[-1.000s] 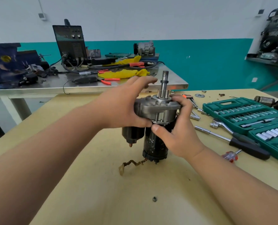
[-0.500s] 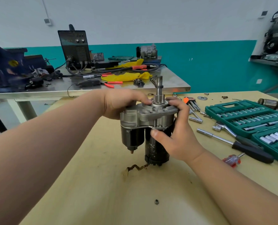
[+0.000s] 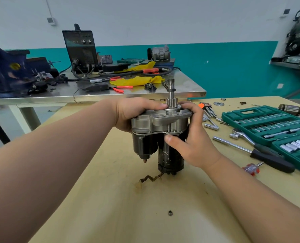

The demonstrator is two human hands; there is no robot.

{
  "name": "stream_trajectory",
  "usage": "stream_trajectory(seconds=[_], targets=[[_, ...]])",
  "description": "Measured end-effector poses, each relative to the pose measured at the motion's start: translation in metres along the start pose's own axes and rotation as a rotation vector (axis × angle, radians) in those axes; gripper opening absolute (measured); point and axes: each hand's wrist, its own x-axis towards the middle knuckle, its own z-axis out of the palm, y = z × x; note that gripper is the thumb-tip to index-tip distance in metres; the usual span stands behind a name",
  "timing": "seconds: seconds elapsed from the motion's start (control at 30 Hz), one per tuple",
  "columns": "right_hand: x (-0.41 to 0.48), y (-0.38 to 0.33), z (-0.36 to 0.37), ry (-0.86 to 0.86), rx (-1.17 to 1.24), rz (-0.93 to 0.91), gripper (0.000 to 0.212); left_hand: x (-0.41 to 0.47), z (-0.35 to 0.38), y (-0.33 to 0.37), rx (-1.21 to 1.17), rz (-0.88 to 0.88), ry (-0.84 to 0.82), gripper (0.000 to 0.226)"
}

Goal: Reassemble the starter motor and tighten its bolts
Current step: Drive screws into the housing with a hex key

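The starter motor (image 3: 165, 149) stands upright on the yellow workbench (image 3: 110, 199), black body and solenoid below, grey aluminium housing (image 3: 160, 122) on top, its shaft pointing up. My left hand (image 3: 133, 113) grips the housing from the left and rear, fingers over its top. My right hand (image 3: 192, 137) wraps the right side, thumb pressed under the housing flange beside a long bolt (image 3: 168, 128). A braided copper lead (image 3: 149, 178) trails from the motor's base.
A loose nut (image 3: 170, 212) lies on the bench close to me. To the right are a green socket set case (image 3: 275, 127), a ratchet (image 3: 245, 137), an extension driver (image 3: 261, 153), a small screwdriver (image 3: 252, 168) and hex keys (image 3: 207, 109). A steel table (image 3: 93, 95) with a welder stands behind.
The housing has dropped down onto the motor body and turned, so the solenoid side now faces me. My left hand shifted from the front face to the housing's top and rear.
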Motion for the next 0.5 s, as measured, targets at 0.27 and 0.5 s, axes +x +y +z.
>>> stream_trajectory(seconds=[0.27,0.5], targets=[[-0.001,-0.007,-0.048,-0.086,0.029,0.176,0.069,0.000,-0.003,-0.008,-0.053,0.014,-0.007,0.044],[-0.004,0.000,-0.075,-0.059,-0.331,0.411,0.042,-0.001,-0.006,-0.014,-0.104,-0.011,0.060,0.055]])
